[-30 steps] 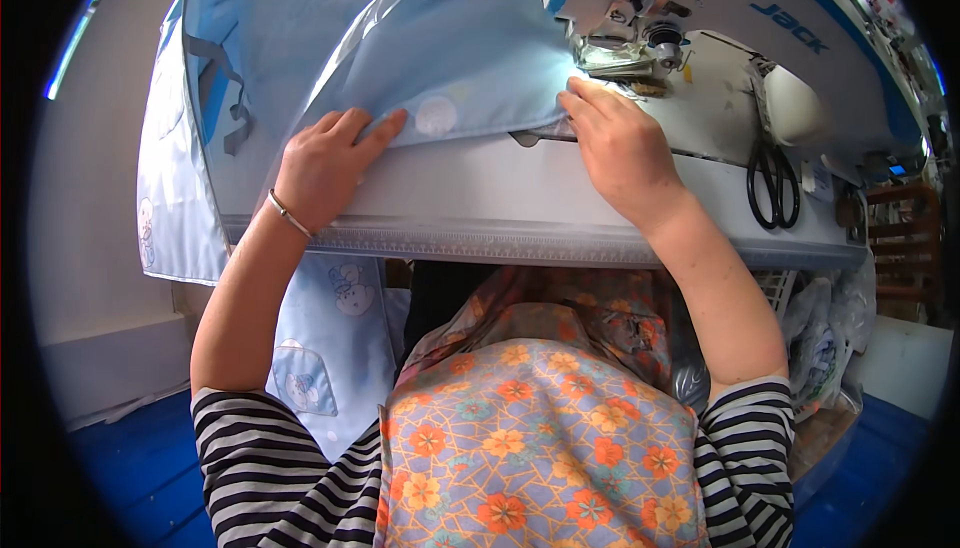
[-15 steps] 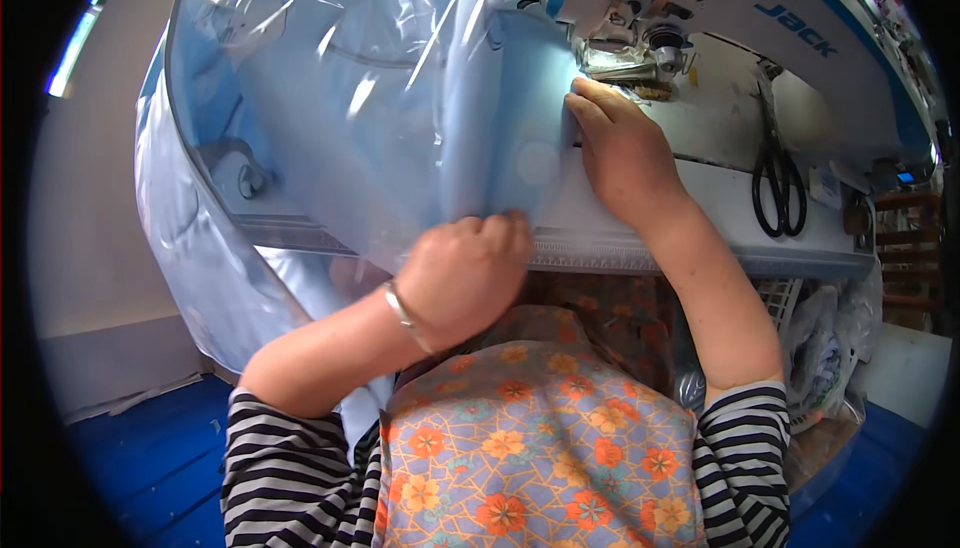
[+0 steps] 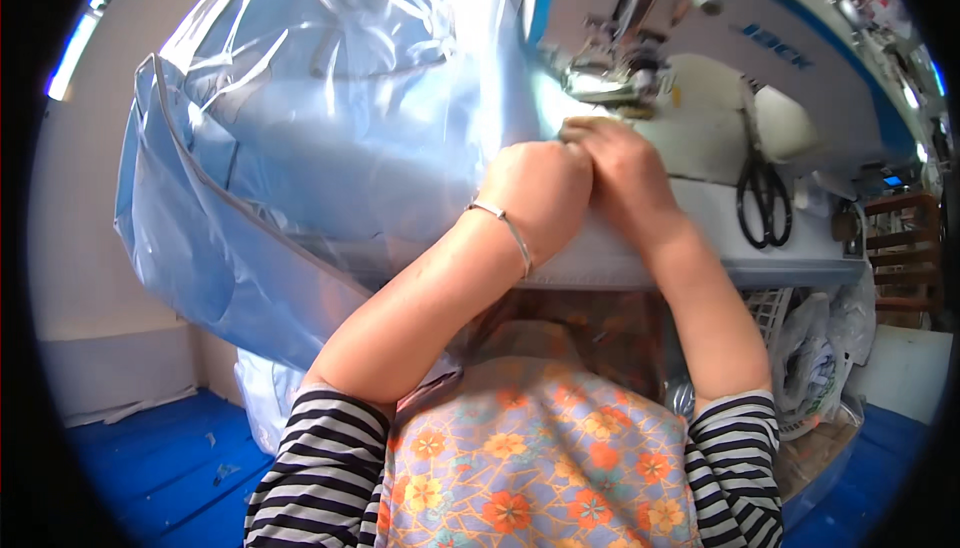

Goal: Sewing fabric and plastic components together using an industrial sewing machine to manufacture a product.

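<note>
A large light blue sheet (image 3: pixel 300 178) with a glossy clear plastic layer and a dark edging covers the left of the sewing table. My left hand (image 3: pixel 540 188), a bangle on its wrist, is closed at the sheet's right edge. Pressed up against it, my right hand (image 3: pixel 630 168) has its fingers bent together at the same edge. The fingertips of both hands are partly hidden, and motion blurs the view. Just beyond them is the lit needle area (image 3: pixel 615 78) of a white and blue sewing machine (image 3: pixel 850 78).
Black-handled scissors (image 3: pixel 763 203) lie on the table right of my hands. The table's front edge (image 3: pixel 700 273) runs below my forearms. A white basket (image 3: pixel 770 313) and clear plastic bags (image 3: pixel 815 358) stand below on the right. The floor (image 3: pixel 190 458) is blue.
My left hand has moved up and right to meet my right hand. The right hand has drawn slightly nearer to me. The sheet has shifted and bunched, its left edge now folded.
</note>
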A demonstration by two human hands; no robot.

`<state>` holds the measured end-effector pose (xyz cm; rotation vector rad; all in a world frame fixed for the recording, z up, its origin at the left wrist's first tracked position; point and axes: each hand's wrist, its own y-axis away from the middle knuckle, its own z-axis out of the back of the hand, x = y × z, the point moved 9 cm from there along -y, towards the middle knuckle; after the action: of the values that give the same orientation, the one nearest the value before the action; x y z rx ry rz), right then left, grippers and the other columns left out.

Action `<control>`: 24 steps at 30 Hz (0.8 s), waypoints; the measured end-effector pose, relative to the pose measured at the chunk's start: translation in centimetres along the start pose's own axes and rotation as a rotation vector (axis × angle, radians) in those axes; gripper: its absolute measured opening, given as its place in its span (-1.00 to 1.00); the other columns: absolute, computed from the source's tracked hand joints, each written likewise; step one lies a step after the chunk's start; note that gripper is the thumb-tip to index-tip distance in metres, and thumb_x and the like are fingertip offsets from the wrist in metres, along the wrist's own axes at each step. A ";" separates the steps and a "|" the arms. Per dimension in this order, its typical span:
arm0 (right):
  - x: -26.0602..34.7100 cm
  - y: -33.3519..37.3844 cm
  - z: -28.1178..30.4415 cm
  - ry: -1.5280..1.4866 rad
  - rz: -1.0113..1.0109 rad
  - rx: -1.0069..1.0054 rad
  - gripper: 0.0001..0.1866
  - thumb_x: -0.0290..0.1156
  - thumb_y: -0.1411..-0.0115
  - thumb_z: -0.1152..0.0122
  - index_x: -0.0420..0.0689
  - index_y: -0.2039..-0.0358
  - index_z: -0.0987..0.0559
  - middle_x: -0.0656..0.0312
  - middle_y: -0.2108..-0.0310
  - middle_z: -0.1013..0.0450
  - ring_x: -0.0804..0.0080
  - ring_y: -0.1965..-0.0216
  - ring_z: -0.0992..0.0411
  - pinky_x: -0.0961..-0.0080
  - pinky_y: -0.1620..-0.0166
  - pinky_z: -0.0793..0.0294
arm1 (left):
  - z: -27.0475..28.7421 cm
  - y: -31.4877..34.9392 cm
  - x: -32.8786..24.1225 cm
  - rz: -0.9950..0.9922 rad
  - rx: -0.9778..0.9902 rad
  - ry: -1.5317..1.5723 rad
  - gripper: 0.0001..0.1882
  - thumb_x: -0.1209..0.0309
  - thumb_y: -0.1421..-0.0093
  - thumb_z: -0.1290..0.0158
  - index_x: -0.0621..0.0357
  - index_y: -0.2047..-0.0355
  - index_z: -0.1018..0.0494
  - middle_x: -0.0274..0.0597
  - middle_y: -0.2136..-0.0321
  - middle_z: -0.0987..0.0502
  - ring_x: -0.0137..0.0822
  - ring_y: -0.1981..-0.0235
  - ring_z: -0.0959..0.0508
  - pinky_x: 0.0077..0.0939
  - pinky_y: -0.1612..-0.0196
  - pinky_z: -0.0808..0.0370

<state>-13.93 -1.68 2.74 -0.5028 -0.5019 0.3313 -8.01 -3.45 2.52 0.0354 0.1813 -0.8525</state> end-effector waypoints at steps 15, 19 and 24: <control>10.0 -0.5 -2.9 0.077 0.211 -0.066 -0.61 -0.51 0.05 -0.15 -0.23 0.13 -0.52 0.05 0.10 -0.46 0.11 0.07 -0.44 0.19 -0.10 -0.38 | 12.6 10.8 6.9 -0.417 -0.286 -0.272 -0.66 0.19 0.01 -0.20 0.02 0.74 -0.35 -0.31 0.76 -0.35 -0.26 0.64 -0.42 -0.33 0.37 -0.39; 15.4 -4.4 -6.9 0.105 0.341 -0.047 -0.65 -0.46 0.00 -0.09 -0.21 0.14 -0.51 0.07 0.14 -0.44 0.17 0.13 -0.44 0.24 0.01 -0.41 | 20.9 13.3 7.3 -0.416 -0.608 -0.286 -0.67 0.37 0.07 -0.27 0.04 0.73 -0.29 -0.25 0.75 -0.32 -0.20 0.69 -0.36 -0.33 0.49 -0.34; 23.5 -7.9 -12.4 -0.162 0.607 -0.160 -0.74 -0.42 -0.02 -0.07 -0.16 0.24 -0.51 0.07 0.24 -0.44 0.20 0.23 -0.45 0.30 0.18 -0.43 | 21.0 9.3 3.2 -0.530 -0.636 -0.407 -0.72 0.37 -0.05 -0.14 0.05 0.71 -0.32 -0.28 0.66 -0.43 -0.18 0.59 -0.45 -0.35 0.43 -0.41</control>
<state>13.56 -2.99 6.28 -0.7865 -0.5278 0.9236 4.12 -1.91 22.21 -0.8067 0.0702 -1.2733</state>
